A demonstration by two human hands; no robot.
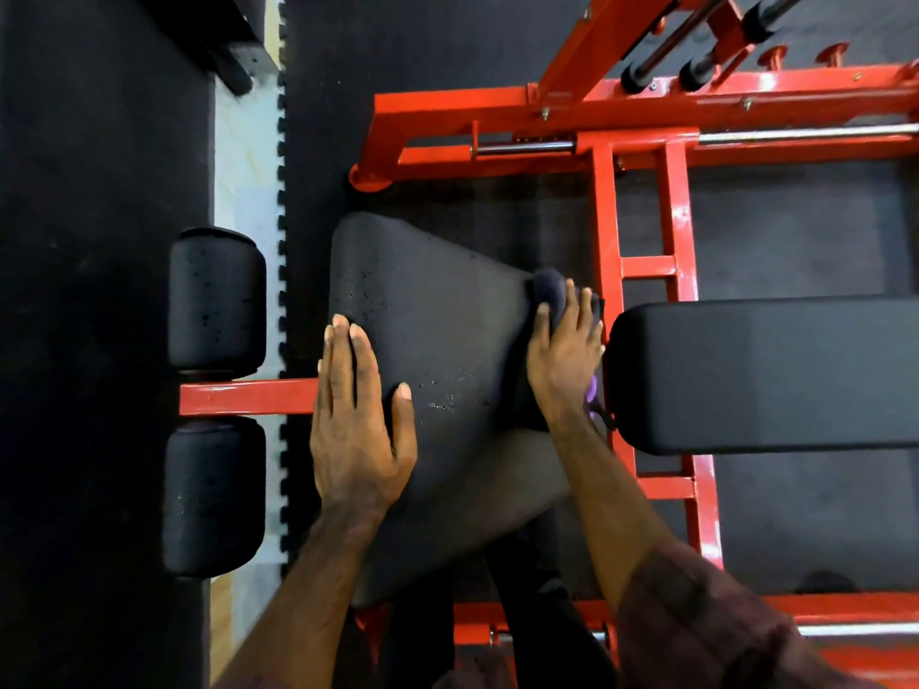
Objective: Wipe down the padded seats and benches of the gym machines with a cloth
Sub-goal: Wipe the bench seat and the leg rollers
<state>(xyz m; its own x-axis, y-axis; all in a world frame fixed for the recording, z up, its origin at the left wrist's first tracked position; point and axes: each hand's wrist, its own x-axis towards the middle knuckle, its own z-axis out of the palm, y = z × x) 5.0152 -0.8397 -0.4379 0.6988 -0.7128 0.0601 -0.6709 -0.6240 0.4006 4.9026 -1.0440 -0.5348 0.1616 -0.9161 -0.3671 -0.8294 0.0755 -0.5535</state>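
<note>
While I watch the head view, the left hand (355, 425) lies flat, fingers straight, on the near-left edge of the black seat pad (437, 340). My right hand (564, 360) curls its fingers over the dark cloth (547, 290), pressing it at the pad's narrow end beside the backrest (766, 370).

L hand (355, 415) flat, fingers straight toward 12 o'clock, thumb splayed. R hand (564, 358) at 3 o'clock of it, fingers curled, gripping.
</note>
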